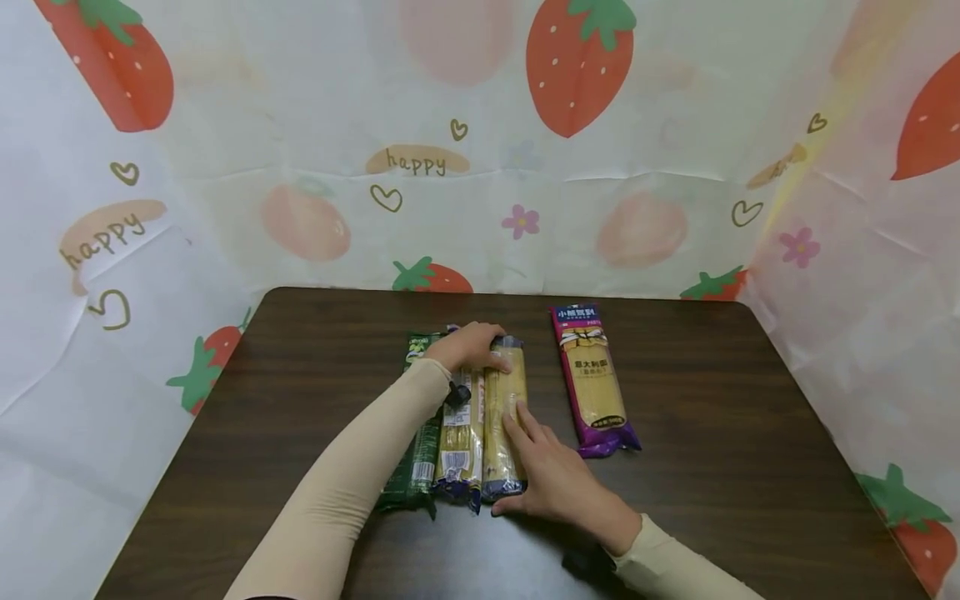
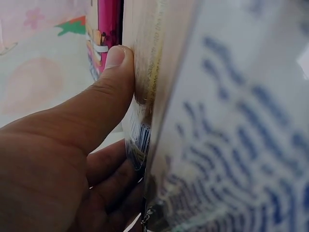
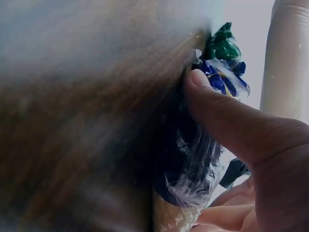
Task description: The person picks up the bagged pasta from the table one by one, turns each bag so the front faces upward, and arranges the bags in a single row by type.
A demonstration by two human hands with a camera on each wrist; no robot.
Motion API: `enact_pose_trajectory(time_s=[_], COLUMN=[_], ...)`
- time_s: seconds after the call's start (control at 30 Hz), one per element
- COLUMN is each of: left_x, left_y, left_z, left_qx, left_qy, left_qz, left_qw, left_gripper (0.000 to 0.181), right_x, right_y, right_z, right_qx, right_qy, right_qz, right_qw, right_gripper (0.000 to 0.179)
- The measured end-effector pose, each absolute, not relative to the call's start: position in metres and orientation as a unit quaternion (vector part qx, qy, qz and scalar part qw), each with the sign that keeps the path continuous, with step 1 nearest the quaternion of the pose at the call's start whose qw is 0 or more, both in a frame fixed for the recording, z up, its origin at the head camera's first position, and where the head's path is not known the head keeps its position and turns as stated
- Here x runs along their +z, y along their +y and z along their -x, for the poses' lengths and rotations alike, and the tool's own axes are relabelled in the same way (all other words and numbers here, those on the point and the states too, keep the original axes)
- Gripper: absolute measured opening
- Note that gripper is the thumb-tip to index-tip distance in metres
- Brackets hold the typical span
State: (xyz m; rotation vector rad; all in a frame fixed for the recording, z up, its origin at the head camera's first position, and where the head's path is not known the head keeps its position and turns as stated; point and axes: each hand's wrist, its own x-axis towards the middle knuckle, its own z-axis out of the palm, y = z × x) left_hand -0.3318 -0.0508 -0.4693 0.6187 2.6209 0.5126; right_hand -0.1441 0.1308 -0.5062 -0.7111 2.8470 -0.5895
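Note:
In the head view, a clear packet of dry noodles with blue ends (image 1: pixel 504 417) lies lengthwise on the table. My left hand (image 1: pixel 471 346) grips its far end; in the left wrist view the thumb (image 2: pixel 113 72) lies against the wrapper and the fingers bend round below it. My right hand (image 1: pixel 558 479) rests along the packet's near right side, fingers extended on the wrapper, with the thumb (image 3: pixel 217 104) at the blue near end. Right beside it lies another noodle packet with a barcode label (image 1: pixel 459 442), and left of that a green packet (image 1: pixel 423 454), partly covered by my left arm.
A purple and pink packet of spaghetti (image 1: pixel 592 375) lies apart on the right of the dark wooden table (image 1: pixel 712 417). A strawberry-print cloth (image 1: pixel 517 125) hangs behind the table's far edge and along both sides.

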Motion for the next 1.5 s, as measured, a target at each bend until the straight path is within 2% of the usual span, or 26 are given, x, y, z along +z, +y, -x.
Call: enact_pose_trajectory(time_s=[0.4, 0.77, 1.07, 1.4, 1.5], left_x=[-0.470, -0.478, -0.468, -0.463, -0.462], left_y=[-0.047, -0.058, -0.069, -0.076, -0.075], left_z=[0.331, 0.341, 0.348, 0.353, 0.351], left_qx=[0.185, 0.217, 0.242, 0.247, 0.243], left_qy=[0.936, 0.921, 0.895, 0.865, 0.865], left_qz=[-0.229, -0.244, -0.268, -0.294, -0.298], left_qw=[0.195, 0.212, 0.260, 0.323, 0.323], left_gripper=[0.074, 0.071, 0.078, 0.100, 0.099], right_x=[-0.507, -0.510, -0.509, -0.515, -0.514], right_y=[0.134, 0.149, 0.169, 0.187, 0.189], right_z=[0.147, 0.150, 0.151, 0.153, 0.154], right_qx=[-0.204, -0.324, -0.427, -0.526, -0.546], right_qy=[0.947, 0.910, 0.866, 0.806, 0.792], right_qz=[0.235, 0.247, 0.248, 0.257, 0.259], right_qw=[0.076, 0.072, 0.085, 0.090, 0.090], right_gripper=[0.124, 0.113, 0.104, 0.096, 0.093])
